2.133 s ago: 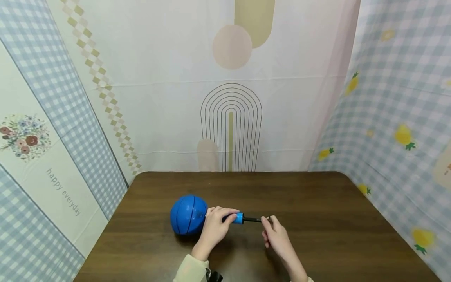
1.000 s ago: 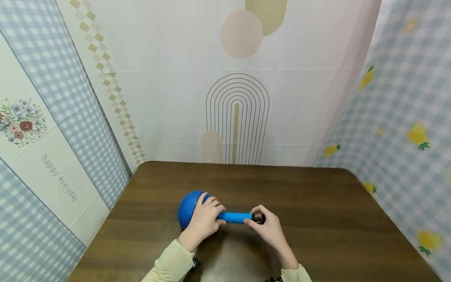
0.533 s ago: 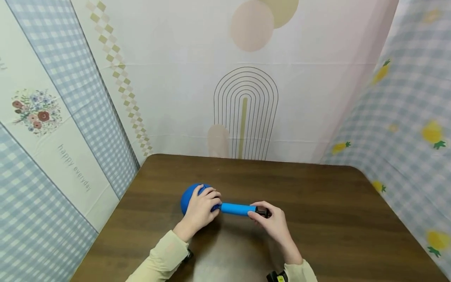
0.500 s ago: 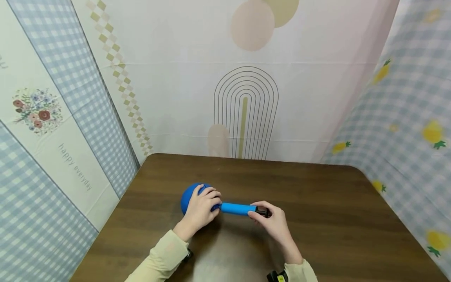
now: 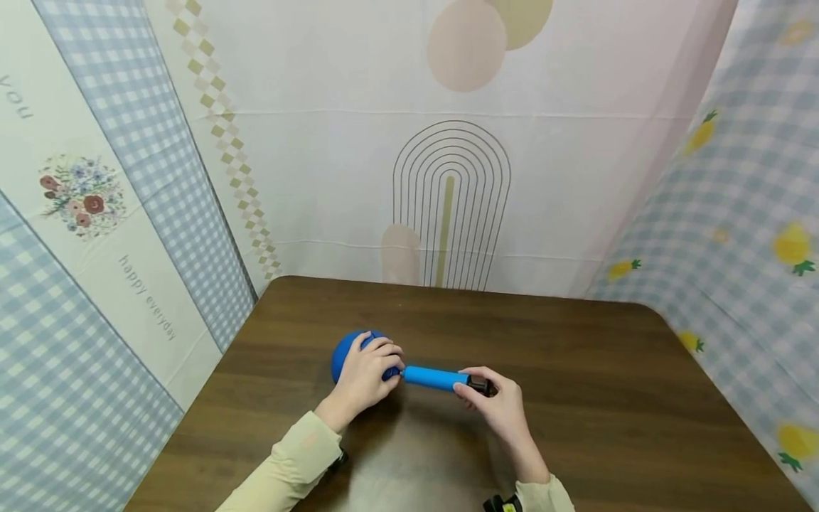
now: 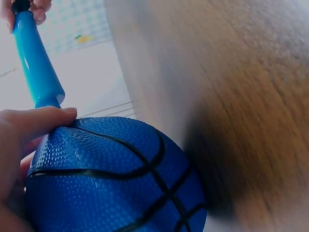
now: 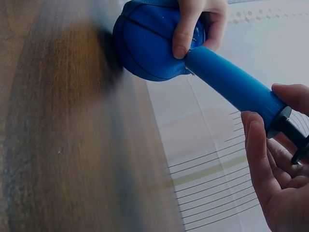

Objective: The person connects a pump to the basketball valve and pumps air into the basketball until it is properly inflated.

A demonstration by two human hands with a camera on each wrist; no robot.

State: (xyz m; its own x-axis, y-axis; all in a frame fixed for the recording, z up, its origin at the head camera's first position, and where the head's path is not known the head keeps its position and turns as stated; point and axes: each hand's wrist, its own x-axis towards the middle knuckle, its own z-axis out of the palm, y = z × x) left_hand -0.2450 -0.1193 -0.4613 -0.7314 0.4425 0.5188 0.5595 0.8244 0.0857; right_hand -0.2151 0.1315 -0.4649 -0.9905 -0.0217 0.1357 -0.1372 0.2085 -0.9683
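Observation:
A blue basketball (image 5: 344, 353) with black seams sits on the left part of the table; in the left wrist view its ball surface (image 6: 106, 150) looks slightly dented. My left hand (image 5: 365, 373) grips it from above, thumb and fingers around the side facing the pump. From there a hand pump (image 5: 435, 378) with a blue barrel extends to the right, its nozzle end at the ball beside my left thumb. My right hand (image 5: 502, 405) pinches the barrel's rear end between thumb and fingers. The short stretch of black plunger and handle (image 7: 292, 130) shows behind it in the right wrist view.
The brown wooden table (image 5: 576, 370) has rounded far corners. A patterned white cloth (image 5: 320, 178) hangs behind it, and checked cloths stand at the left (image 5: 173, 192) and right (image 5: 755, 284).
My left hand has shifted from the pump's barrel onto the ball. My right hand has gone from the drawn-out plunger's end to the barrel's rear, and the plunger is now mostly in. The head view has shifted.

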